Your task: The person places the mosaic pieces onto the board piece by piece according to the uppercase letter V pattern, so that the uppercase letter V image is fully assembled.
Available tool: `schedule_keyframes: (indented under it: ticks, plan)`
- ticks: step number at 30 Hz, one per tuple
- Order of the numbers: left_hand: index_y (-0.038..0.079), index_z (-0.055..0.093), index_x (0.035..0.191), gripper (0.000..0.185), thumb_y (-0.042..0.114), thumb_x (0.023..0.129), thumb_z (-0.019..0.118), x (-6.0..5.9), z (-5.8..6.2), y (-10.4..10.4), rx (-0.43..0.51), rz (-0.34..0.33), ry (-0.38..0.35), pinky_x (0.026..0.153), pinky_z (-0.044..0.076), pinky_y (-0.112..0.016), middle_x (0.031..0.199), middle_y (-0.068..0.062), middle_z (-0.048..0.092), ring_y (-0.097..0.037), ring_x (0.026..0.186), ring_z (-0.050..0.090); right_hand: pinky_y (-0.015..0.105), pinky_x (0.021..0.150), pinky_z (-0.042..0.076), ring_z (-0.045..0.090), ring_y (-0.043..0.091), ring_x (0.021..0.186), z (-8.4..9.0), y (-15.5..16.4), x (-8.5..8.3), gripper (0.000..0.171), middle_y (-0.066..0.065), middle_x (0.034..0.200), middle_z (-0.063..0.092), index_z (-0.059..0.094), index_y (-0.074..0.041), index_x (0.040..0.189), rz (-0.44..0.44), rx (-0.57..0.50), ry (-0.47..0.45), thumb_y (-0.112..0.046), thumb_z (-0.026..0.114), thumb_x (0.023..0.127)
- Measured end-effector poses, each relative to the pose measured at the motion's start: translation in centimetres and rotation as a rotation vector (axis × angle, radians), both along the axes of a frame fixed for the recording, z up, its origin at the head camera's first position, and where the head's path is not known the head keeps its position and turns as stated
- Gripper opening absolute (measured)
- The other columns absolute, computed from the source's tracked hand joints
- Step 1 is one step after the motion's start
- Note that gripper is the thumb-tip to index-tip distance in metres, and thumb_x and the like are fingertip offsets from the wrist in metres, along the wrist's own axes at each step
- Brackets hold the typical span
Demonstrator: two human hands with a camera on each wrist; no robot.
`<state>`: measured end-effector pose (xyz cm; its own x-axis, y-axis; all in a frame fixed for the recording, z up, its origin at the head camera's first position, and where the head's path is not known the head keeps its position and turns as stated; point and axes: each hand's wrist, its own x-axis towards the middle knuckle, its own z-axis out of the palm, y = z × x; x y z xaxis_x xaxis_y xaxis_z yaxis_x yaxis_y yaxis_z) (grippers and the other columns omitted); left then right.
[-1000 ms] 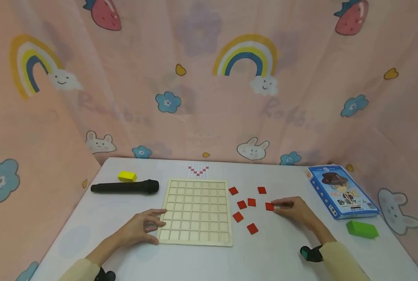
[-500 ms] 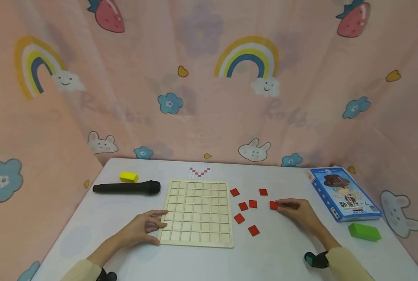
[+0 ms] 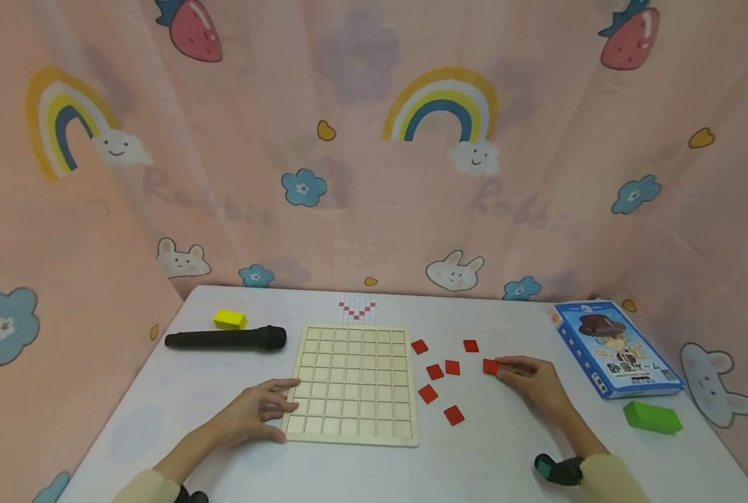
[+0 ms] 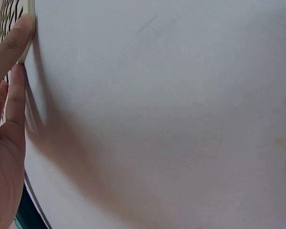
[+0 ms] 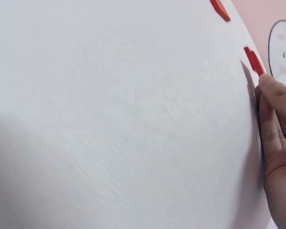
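Observation:
My left hand [image 3: 248,412] lies at the left edge of a cream grid board [image 3: 353,384], fingertips on its rim and thumb by the lower left corner. In the left wrist view, fingers [image 4: 16,98] touch the board's edge [image 4: 30,24]. My right hand [image 3: 533,383] pinches a red square tile [image 3: 489,367] between thumb and fingertips, to the right of the board. The right wrist view shows this tile [image 5: 253,59] tilted, with its shadow on the table beside it. Several loose red tiles [image 3: 452,367] lie between the board and my right hand.
Behind the board is a small grid card [image 3: 357,308] with a red V pattern. A black microphone [image 3: 225,339] and a yellow block [image 3: 230,319] lie at the left. A blue box [image 3: 615,349] and a green block [image 3: 653,417] stand at the right of the white table [image 3: 348,475].
My right hand has drawn the pinched tile slightly to the right, then held it nearly still. The left hand stays at the board's edge. The head view has shifted a little.

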<state>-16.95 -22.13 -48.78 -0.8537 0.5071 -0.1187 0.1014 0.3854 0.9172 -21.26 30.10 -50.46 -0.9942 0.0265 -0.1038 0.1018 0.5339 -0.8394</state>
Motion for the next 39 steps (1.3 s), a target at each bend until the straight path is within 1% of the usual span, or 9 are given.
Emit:
schedule_keyframes:
  ticks: [4, 6, 11, 14, 17, 23, 26, 32, 39]
  plan:
    - [0.0, 0.071, 0.101, 0.043, 0.008, 0.062, 0.086, 0.0, 0.1, 0.2, -0.026, -0.004, 0.011, 0.091, 0.05, -0.022, 0.149, -0.023, 0.032, -0.045, 0.128, 0.041, 0.047, 0.102, 0.043, 0.05, 0.034, 0.122, -0.1, -0.6, 0.2, 0.05, 0.017, 0.125, 0.06, 0.059, -0.003, 0.127, -0.029, -0.006, -0.025, -0.033, 0.069, 0.089]
    - [0.0, 0.071, 0.102, 0.043, 0.009, 0.062, 0.086, -0.1, 0.2, 0.3, -0.037, -0.006, 0.018, 0.091, 0.05, -0.022, 0.149, -0.023, 0.033, -0.046, 0.128, 0.039, 0.042, 0.101, 0.046, 0.051, 0.032, 0.121, -0.2, -0.8, 0.3, 0.049, 0.016, 0.126, 0.06, 0.06, -0.003, 0.126, -0.036, -0.003, -0.026, -0.033, 0.069, 0.089]
    - [-0.001, 0.07, 0.103, 0.045, 0.007, 0.062, 0.086, 0.0, 0.3, 0.5, -0.051, -0.003, 0.01, 0.09, 0.051, -0.023, 0.149, -0.023, 0.032, -0.048, 0.132, 0.032, 0.024, 0.091, 0.052, 0.059, 0.028, 0.113, 0.1, -1.5, 0.9, 0.043, 0.016, 0.123, 0.062, 0.062, -0.003, 0.123, -0.046, -0.001, -0.003, -0.028, 0.069, 0.089]
    - [-0.001, 0.07, 0.103, 0.045, 0.006, 0.062, 0.085, 0.2, 0.6, 0.7, -0.058, 0.0, 0.002, 0.091, 0.051, -0.023, 0.149, -0.024, 0.031, -0.049, 0.134, 0.028, 0.017, 0.084, 0.052, 0.063, 0.027, 0.106, 0.3, -2.0, 1.3, 0.042, 0.017, 0.119, 0.064, 0.063, -0.001, 0.122, -0.051, -0.012, 0.012, -0.025, 0.07, 0.089]
    - [-0.002, 0.07, 0.103, 0.044, 0.006, 0.062, 0.085, 0.4, 0.9, 0.8, -0.064, 0.001, -0.004, 0.09, 0.051, -0.023, 0.149, -0.024, 0.031, -0.049, 0.134, 0.026, 0.017, 0.084, 0.053, 0.064, 0.026, 0.104, 0.3, -2.6, 1.6, 0.04, 0.016, 0.117, 0.065, 0.064, -0.001, 0.12, -0.064, -0.015, 0.013, -0.025, 0.071, 0.088]
    - [-0.004, 0.069, 0.104, 0.045, 0.005, 0.063, 0.084, 0.4, 1.1, 1.2, -0.073, -0.003, -0.008, 0.089, 0.051, -0.023, 0.149, -0.025, 0.031, -0.049, 0.133, 0.029, 0.021, 0.086, 0.053, 0.065, 0.026, 0.103, -0.1, -3.4, 2.4, 0.038, 0.016, 0.116, 0.066, 0.064, -0.001, 0.119, -0.058, -0.017, 0.033, -0.023, 0.071, 0.088]
    - [-0.004, 0.069, 0.103, 0.045, 0.004, 0.062, 0.085, 0.4, 1.2, 1.2, -0.086, -0.001, -0.004, 0.089, 0.051, -0.023, 0.149, -0.025, 0.032, -0.049, 0.133, 0.03, 0.021, 0.087, 0.053, 0.065, 0.024, 0.102, -0.2, -4.0, 2.6, 0.037, 0.014, 0.114, 0.067, 0.065, -0.003, 0.119, -0.057, -0.037, 0.043, -0.022, 0.07, 0.088]
    - [-0.004, 0.07, 0.103, 0.045, 0.004, 0.062, 0.085, 0.6, 1.2, 1.0, -0.114, 0.008, 0.014, 0.088, 0.052, -0.023, 0.148, -0.025, 0.034, -0.05, 0.132, 0.03, 0.016, 0.085, 0.051, 0.066, 0.019, 0.098, -0.4, -5.6, 3.0, 0.034, 0.013, 0.116, 0.066, 0.065, -0.005, 0.119, -0.078, -0.103, 0.066, -0.018, 0.07, 0.088]
    - [-0.003, 0.07, 0.104, 0.045, 0.005, 0.062, 0.085, 0.6, 1.4, 1.0, -0.113, 0.008, 0.012, 0.089, 0.051, -0.023, 0.148, -0.023, 0.033, -0.049, 0.133, 0.03, 0.015, 0.082, 0.052, 0.067, 0.016, 0.094, -0.9, -6.8, 3.2, 0.031, 0.015, 0.116, 0.065, 0.065, -0.002, 0.118, -0.084, -0.166, 0.126, -0.009, 0.069, 0.088]
